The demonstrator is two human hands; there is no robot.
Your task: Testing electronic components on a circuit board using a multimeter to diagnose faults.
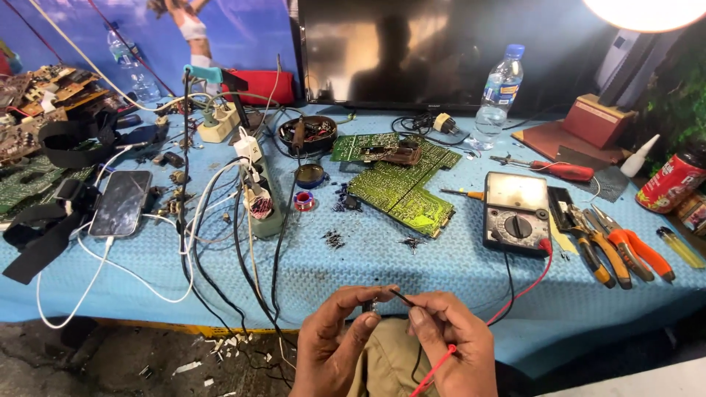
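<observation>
Low at the desk's front edge: left hand pinching a small part, too tiny to tell; right hand gripping black probe and red probe, fingers narrow. Beyond, on blue textured cloth: boxy meter, green flat boards, orange-handled pliers, tangled cables, phone, clear bottle.

– What can't you make out at the bottom centre of the frame?
– The small part pinched in the left hand: too tiny and covered by fingertips. Both wrists are cut off by the lower edge.
– And the right hand?
– Its red probe runs off the bottom edge.
– Upper right?
– The lamp is cropped and blown out to white.
</observation>
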